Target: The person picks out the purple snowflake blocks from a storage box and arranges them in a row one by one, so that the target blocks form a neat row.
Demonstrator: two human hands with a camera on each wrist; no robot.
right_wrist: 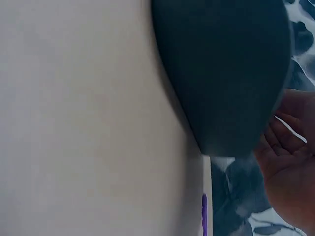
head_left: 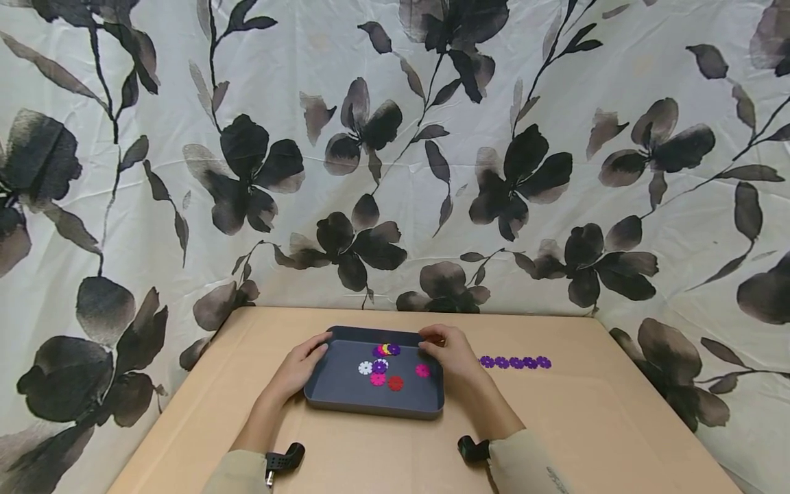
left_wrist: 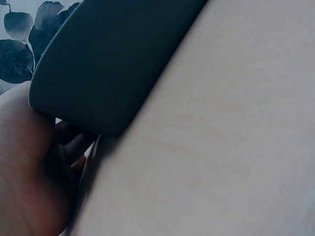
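A dark grey rectangular tray (head_left: 336, 387) lies between both hands. My left hand (head_left: 296, 370) grips its left side, thumb at the rim and fingers around the outside. At the far right corner, my right hand (head_left: 453, 351) holds the rim between thumb and fingers. Inside the tray are several small notched plastic discs: a white disc (head_left: 365, 368), a red disc (head_left: 396, 383), a pink disc (head_left: 422, 370) near the right wall, and an overlapping multicoloured group at the back. Both wrist views show the tray's outer wall (left_wrist: 108, 64) close up, with the discs hidden.
To the right of the tray, a row of purple discs (head_left: 516, 362) lies on the light tan table (head_left: 370, 453). Behind the table hangs a white cloth (head_left: 278, 89) with dark flowers. A dark camera mount sits at each wrist.
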